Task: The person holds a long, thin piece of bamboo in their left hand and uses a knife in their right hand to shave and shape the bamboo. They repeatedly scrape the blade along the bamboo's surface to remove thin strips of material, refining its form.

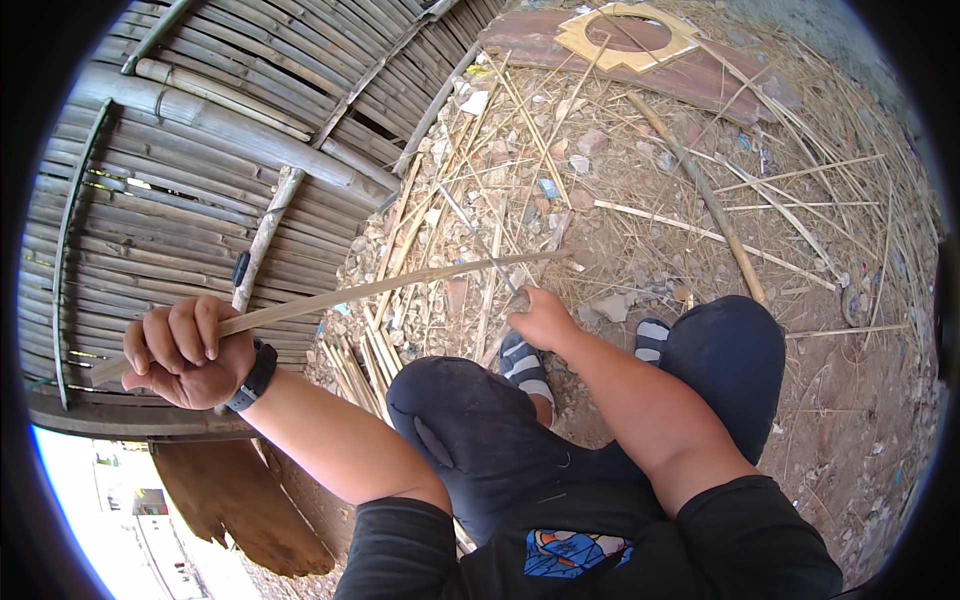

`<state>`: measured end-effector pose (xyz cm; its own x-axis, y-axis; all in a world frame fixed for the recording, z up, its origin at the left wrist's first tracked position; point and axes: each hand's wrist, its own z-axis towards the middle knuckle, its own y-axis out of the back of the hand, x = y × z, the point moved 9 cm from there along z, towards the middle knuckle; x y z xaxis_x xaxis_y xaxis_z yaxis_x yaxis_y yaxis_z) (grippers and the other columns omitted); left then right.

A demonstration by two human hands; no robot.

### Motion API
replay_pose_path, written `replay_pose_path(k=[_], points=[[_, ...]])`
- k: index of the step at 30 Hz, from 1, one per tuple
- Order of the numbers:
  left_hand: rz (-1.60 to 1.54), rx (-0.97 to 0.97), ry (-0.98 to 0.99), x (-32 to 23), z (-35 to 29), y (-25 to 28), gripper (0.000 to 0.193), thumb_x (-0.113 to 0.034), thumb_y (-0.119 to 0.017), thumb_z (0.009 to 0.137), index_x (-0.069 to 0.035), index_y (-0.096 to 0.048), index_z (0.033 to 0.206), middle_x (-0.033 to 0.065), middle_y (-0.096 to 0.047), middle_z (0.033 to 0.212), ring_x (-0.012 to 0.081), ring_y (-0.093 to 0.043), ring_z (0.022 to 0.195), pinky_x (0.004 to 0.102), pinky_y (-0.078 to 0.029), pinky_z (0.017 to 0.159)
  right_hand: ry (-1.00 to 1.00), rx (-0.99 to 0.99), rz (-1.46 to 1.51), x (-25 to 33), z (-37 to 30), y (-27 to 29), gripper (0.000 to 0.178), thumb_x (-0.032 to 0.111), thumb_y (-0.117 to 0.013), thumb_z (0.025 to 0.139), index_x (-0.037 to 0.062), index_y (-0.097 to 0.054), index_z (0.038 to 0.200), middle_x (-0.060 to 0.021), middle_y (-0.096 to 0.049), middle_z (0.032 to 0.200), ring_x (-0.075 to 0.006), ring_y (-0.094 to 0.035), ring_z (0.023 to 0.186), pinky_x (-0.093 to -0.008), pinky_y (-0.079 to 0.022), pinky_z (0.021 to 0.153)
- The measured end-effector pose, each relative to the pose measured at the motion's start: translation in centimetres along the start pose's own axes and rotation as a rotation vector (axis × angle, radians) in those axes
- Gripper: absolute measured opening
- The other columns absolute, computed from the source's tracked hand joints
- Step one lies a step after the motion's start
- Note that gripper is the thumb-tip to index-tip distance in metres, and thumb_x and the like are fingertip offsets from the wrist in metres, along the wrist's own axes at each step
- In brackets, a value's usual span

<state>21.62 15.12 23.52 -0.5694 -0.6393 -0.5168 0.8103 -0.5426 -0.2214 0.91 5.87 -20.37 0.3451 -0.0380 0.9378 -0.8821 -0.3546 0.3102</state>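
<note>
A long, flat bamboo strip (375, 287) runs from the left across to the middle, its far end near the littered ground. My left hand (185, 350) is closed round the strip near its left end, and a short piece sticks out beyond the fingers. A dark watch (256, 377) is on that wrist. In front of my knees, my right hand (543, 320) grips a long, narrow-bladed knife (465, 218) pointing away and to the left. Its blade crosses the strip near the far end and seems to touch it. The fingers mostly hide the handle.
A slatted bamboo wall (150, 240) rises on the left. Split bamboo pieces (365, 365) lie beside my left knee. A bamboo pole (700, 185) and loose strips litter the stony dirt. Farther off, a yellow frame with a round opening (570, 38) rests on a reddish-brown board (520, 38).
</note>
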Motion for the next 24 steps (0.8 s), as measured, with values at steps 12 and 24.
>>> replay_pose_path(k=[12, 24], points=[[0.002, 0.020, 0.008, -0.1, -0.2, -0.1, 0.024, -0.039, -0.069, 0.096, -0.018, -0.063, 0.085, -0.0088, -0.048, 0.061, 0.0047, -0.041, 0.048, 0.0202, -0.039, 0.046, 0.068, 0.325, 0.039, 9.2, -1.3, 1.3, 0.062, 0.021, -0.068, 0.075, -0.0066, -0.057, 0.130, -0.0258, -0.069, 0.097, -0.0321, -0.069, 0.084, -0.0389, -0.054, 0.077], [-0.021, 0.044, 0.031, 0.8, 1.0, -1.2, 0.025, -0.042, -0.069, 0.095, -0.018, -0.065, 0.088, -0.0089, -0.048, 0.063, 0.0047, -0.041, 0.049, 0.0209, -0.038, 0.048, 0.202, 0.253, -0.329, 16.1, -2.2, 8.5, 0.055, 0.024, -0.070, 0.080, -0.0036, -0.060, 0.126, -0.0261, -0.069, 0.103, -0.0367, -0.069, 0.097, -0.0440, -0.054, 0.085]])
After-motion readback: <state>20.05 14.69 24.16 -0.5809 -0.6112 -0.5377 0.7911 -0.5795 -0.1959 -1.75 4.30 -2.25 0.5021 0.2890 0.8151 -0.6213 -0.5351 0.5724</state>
